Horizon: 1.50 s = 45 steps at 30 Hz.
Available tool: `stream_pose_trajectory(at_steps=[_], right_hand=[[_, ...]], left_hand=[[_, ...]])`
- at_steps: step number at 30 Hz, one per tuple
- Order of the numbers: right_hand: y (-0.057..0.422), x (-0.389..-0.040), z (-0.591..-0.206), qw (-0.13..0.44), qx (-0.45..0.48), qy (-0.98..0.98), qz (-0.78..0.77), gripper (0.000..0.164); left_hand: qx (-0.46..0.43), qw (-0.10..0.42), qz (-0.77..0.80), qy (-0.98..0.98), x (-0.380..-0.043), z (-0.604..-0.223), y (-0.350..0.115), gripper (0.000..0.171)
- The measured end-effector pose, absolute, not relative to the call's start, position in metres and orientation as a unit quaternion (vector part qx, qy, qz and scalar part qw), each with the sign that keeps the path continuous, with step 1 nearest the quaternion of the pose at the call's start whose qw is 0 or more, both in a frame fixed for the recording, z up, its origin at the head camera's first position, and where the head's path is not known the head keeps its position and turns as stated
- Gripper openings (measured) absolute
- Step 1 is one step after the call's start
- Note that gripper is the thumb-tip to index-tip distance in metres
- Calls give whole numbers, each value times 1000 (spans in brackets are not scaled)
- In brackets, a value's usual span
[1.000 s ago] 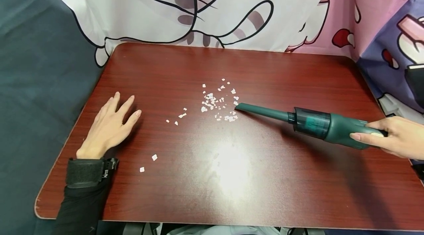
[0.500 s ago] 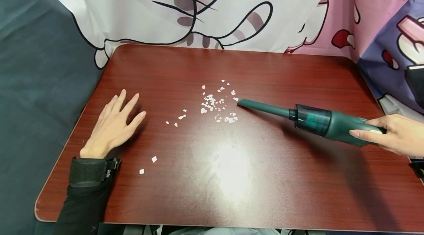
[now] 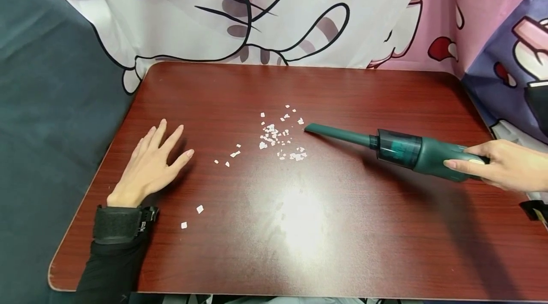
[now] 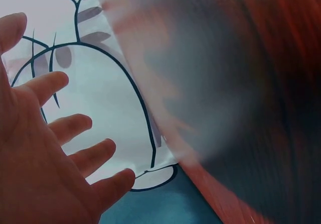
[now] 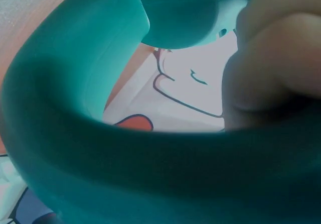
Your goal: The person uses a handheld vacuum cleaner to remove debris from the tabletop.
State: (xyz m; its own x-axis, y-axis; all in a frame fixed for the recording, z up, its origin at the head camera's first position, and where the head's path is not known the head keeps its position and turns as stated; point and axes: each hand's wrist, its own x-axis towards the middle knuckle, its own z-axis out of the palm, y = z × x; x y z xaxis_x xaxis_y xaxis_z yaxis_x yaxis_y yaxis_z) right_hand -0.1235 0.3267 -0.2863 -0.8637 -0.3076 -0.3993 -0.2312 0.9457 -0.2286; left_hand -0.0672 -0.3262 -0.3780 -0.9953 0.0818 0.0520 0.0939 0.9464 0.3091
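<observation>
My right hand [image 3: 507, 165] grips the rear handle of a dark green handheld vacuum cleaner [image 3: 432, 155] at the right of the head view. Its long narrow nozzle [image 3: 338, 133] points left, tip at the right edge of a patch of small white paper scraps [image 3: 270, 128]. In the right wrist view the looped handle [image 5: 150, 169] fills the foreground, with curled fingers [image 5: 286, 58] at the right. At the table's left side my left hand [image 3: 150, 166] holds nothing, palm down with fingers spread. Whether it touches the tabletop I cannot tell. The left wrist view shows its palm [image 4: 45, 148].
The reddish-brown wooden table [image 3: 364, 237] carries further scraps: a cluster [image 3: 298, 156] below the nozzle tip and two squares [image 3: 200, 209] near my left wrist. A cartoon-print cloth [image 3: 171, 18] hangs behind the far edge. Dark green fabric [image 3: 51, 128] lies along the left.
The nozzle tip has shifted slightly toward the table's far side. A few scraps beside it are gone. My left hand has moved a little to the right.
</observation>
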Motion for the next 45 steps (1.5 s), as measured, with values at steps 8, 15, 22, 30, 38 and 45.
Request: stream_pose_trajectory(at_steps=[8, 15, 22, 30, 38, 45], right_hand=[[323, -130, -286, 208, -160, 959, -108, 44], [320, -133, -287, 215, -152, 959, -108, 45], [316, -135, -284, 217, -161, 954, -133, 42], [310, -140, -282, 212, -177, 951, -143, 42], [305, -154, -280, 235, -174, 942, -165, 39], [301, -166, -281, 234, -189, 937, -177, 37]], left_hand=[[-43, 18, -163, -985, -68, -377, -328, 71], [-45, 22, -163, -985, -67, -378, -327, 71], [-49, 30, -162, -985, -67, -379, -326, 69], [-45, 26, -165, -985, -67, -379, -326, 70], [-42, 29, -162, -986, -67, -381, -328, 69], [-41, 29, -160, -986, -67, -381, -329, 69]])
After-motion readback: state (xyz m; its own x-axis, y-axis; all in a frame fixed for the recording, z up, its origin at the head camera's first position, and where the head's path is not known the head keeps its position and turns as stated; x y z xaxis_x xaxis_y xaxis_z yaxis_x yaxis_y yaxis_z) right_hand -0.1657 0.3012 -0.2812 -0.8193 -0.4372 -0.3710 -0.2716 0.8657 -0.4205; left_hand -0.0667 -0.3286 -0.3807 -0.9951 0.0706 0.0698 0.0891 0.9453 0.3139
